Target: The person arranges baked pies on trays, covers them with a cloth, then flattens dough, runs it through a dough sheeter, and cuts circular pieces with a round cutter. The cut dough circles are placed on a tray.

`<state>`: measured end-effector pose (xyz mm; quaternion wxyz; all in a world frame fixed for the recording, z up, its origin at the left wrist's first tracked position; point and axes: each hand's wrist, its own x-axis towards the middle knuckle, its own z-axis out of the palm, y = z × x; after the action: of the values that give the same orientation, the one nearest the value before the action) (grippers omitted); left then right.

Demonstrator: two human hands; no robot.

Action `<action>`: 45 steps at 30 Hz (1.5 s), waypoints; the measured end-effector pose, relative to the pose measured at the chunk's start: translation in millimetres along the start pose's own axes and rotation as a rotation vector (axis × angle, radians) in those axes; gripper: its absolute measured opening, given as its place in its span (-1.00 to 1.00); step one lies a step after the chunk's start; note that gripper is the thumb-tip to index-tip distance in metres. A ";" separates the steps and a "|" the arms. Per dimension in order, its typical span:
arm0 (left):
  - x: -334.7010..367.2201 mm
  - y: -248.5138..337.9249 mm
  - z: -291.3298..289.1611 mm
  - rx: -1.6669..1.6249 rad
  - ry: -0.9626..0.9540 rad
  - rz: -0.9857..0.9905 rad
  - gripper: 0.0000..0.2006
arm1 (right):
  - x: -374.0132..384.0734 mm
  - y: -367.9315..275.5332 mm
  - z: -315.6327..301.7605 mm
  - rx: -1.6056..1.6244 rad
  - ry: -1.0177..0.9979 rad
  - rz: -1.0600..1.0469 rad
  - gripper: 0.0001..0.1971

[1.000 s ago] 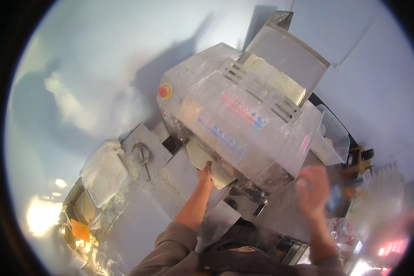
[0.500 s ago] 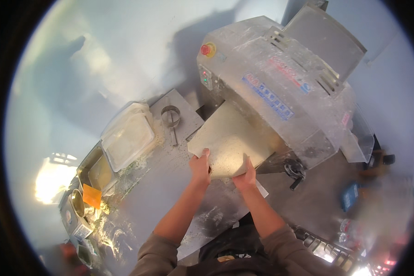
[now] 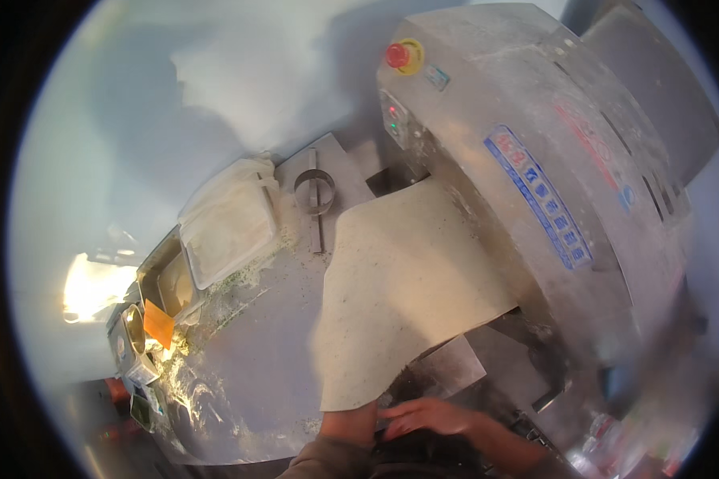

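A long, pale dough sheet [image 3: 399,279] with small dark specks hangs out of the grey dough sheeter [image 3: 535,160] and reaches down toward my body. My left hand [image 3: 350,423] is at the sheet's near end, with the dough draped over it. Only the wrist part shows; its fingers are hidden beneath the dough. Just right of that wrist is my right hand [image 3: 427,417], its fingers stretched out, holding nothing.
On the floured worktable [image 3: 256,343] lie a metal ring cutter [image 3: 315,191], a flour-dusted white tray [image 3: 228,227], a steel pan [image 3: 168,275] and an orange scraper [image 3: 158,323]. The sheeter carries a red stop button [image 3: 399,54].
The dough sheet now extends much farther out of the sheeter toward me. Both hands have come back close to my body. My right hand has let go of the dough's edge.
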<state>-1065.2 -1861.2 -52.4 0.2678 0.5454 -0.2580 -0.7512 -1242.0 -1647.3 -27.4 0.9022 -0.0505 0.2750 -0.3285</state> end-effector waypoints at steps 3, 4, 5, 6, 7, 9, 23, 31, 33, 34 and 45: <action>6.4 -7.0 3.0 -0.006 0.025 -0.022 -0.62 | -13.5 -9.1 -82.6 0.214 0.389 -0.382 -0.50; 6.0 -8.0 1.5 -0.006 0.034 -0.031 -0.62 | -8.1 -14.5 -98.8 0.567 0.433 -0.599 -0.49; 5.8 -9.2 -1.1 -0.005 0.038 -0.029 -0.62 | 0.2 -26.5 -114.2 0.689 0.313 -0.864 -0.47; 3.7 -10.5 -5.9 -0.005 0.050 -0.031 -0.62 | 8.7 -41.4 -127.6 0.870 0.301 -1.054 -0.45; 1.9 -11.8 -12.4 -0.001 0.066 -0.033 -0.61 | 17.2 -57.3 -139.8 0.920 0.221 -1.203 -0.45; -3.9 -12.2 -31.8 -0.002 0.111 -0.032 -0.61 | 31.5 -86.4 -160.3 0.978 0.357 -1.275 -0.45; -38.8 -32.8 -212.7 -0.084 0.480 0.023 -0.57 | 50.3 -91.6 -247.5 0.671 0.801 -1.223 -0.45; -46.0 -38.0 -295.2 -0.148 0.541 0.050 -0.55 | 33.5 -71.1 -247.4 0.413 0.989 -1.172 -0.45; -48.3 -37.8 -313.5 -0.160 0.553 0.060 -0.55 | 26.8 -67.7 -240.2 0.320 1.047 -1.143 -0.45; -50.5 -36.9 -323.1 -0.173 0.566 0.063 -0.55 | 24.2 -66.2 -234.8 0.271 1.076 -1.129 -0.45; -106.2 -16.8 -455.6 -0.312 0.705 0.200 -0.52 | 147.3 -50.1 -121.8 -0.892 1.378 -0.641 -0.45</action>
<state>-603.2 -1820.0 -115.5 0.4914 0.6947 -0.0849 -0.5184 -1241.5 -1766.8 -184.7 0.2961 -0.2635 0.8334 -0.3851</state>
